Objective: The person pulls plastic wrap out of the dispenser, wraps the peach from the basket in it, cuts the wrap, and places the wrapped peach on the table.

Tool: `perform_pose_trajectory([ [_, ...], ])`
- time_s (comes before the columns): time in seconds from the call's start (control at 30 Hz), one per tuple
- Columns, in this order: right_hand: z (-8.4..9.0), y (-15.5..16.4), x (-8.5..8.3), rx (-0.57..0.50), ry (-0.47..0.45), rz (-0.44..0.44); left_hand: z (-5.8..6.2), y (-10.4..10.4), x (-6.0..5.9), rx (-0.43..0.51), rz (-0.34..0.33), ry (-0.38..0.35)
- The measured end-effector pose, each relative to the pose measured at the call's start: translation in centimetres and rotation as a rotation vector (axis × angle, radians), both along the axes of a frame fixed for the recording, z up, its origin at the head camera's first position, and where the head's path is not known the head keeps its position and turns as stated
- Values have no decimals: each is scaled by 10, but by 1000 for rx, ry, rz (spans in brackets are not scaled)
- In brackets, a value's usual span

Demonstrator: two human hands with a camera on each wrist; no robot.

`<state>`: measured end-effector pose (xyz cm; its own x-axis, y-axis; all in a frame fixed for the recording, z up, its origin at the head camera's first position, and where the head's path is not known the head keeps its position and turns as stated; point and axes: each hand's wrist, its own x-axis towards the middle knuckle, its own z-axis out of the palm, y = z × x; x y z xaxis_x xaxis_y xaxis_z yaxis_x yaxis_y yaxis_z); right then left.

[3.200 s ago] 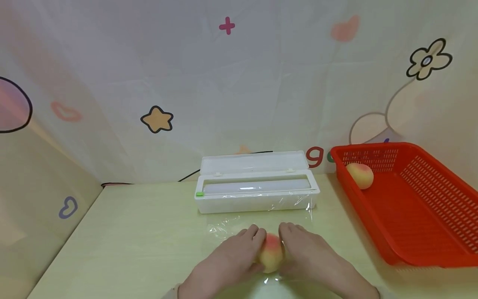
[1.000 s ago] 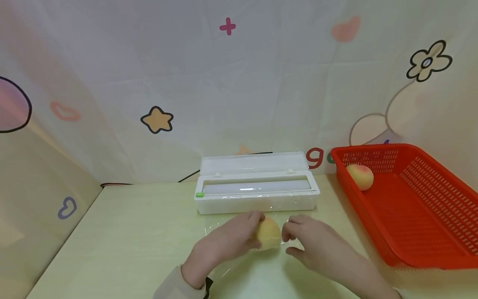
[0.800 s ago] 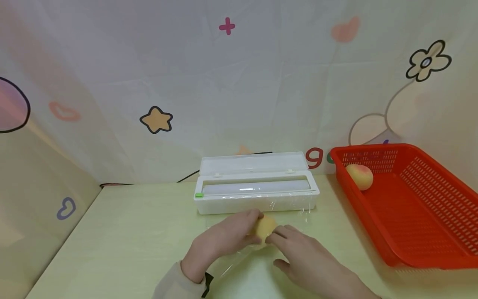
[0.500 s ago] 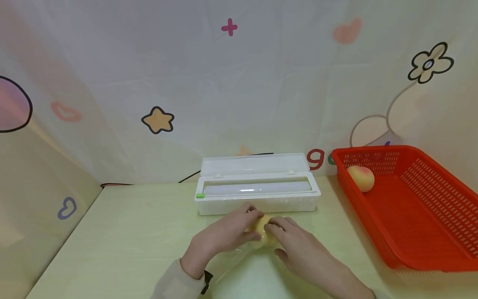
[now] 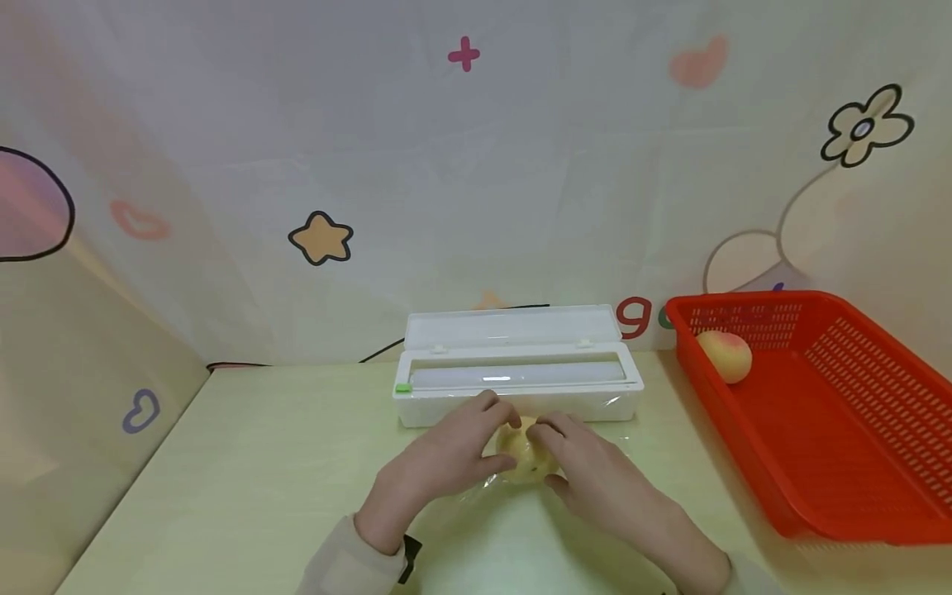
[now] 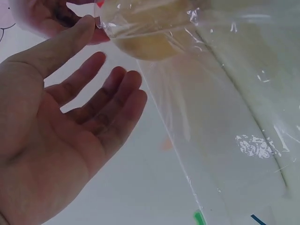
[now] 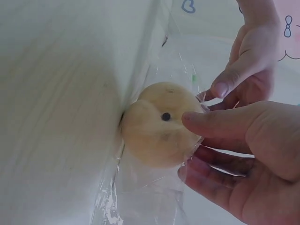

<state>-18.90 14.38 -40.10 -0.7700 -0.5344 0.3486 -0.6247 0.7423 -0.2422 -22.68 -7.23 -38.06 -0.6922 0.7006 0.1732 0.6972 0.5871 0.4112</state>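
A just-turned peach [image 5: 525, 463] was gripped by the right hand [image 5: 595, 471], film [image 6: 201, 112] seemingly gathered, left hand [image 5: 449, 454] loose at nine o'clock.

Pale printed backdrop [image 5: 476, 182], orange star [image 5: 321, 239], outlined flower [image 5: 867, 126], light tabletop [image 5: 275, 454]

Cloth-screened work nook, wider room unclear — cartoon-printed backdrop [image 5: 446, 182] fills upper frame and left side, star [image 5: 321, 238] left of centre, flower [image 5: 878, 130] upper right; pale wood-grain tabletop [image 5: 275, 463] below.
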Motion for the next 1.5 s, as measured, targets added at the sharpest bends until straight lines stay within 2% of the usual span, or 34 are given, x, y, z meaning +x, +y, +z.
perform_pose_trajectory([
  [0.17, -1, -1, -11, -20, 17, 7, -1, 3, 1, -13, 1, 76],
  [0.3, 0, -1, -17, -39, -5, 9, -1, 6, 3, -22, -53, 143],
  [0.4, 2, -1, -20, -59, -41, 4, 0, 10, 5, -77, -72, 184],
  [0.57, 3, 0, -28, -94, -54, 9, 1, 17, 11, -190, -10, 254],
  [0.73, 3, -1, -33, -134, -98, -13, 0, 20, 13, -230, 36, 293],
  [1.07, 5, 6, -40, -247, -137, 7, 1, 20, 14, -230, 104, 378],
  [1.23, 10, 10, -45, -298, -140, 29, 0, 21, 12, -222, 123, 397],
  [1.5, 15, 15, -50, -353, -151, 13, -5, 21, 9, -266, 176, 448],
])
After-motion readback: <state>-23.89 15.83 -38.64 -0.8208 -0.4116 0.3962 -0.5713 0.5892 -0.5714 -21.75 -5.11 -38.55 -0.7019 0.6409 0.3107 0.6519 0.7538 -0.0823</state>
